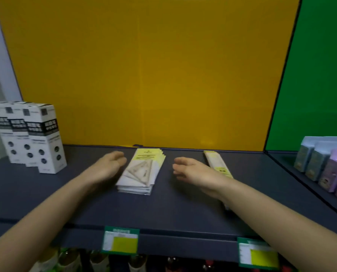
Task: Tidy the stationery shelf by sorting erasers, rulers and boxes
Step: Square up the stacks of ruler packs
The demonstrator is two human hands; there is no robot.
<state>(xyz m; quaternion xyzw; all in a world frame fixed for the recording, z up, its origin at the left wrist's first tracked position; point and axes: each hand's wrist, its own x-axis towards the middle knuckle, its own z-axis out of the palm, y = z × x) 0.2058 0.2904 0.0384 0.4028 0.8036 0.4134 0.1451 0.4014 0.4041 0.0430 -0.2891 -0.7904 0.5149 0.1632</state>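
A stack of packaged triangle ruler sets (142,169) with yellow header cards lies in the middle of the dark shelf (163,209). My left hand (108,165) is at the stack's left edge, fingers relaxed and slightly blurred. My right hand (191,169) hovers a little to the right of the stack, fingers loosely curved, holding nothing. Behind my right wrist lies a narrow pack of straight rulers (216,162), partly hidden by the arm. Several tall white-and-black boxes (32,136) stand upright at the far left.
Pastel blue and purple small boxes (324,163) line the neighbouring shelf at the right, under a green back panel. A yellow panel backs this shelf. Price tags (120,241) hang on the front edge. Bottles show dimly on the shelf below.
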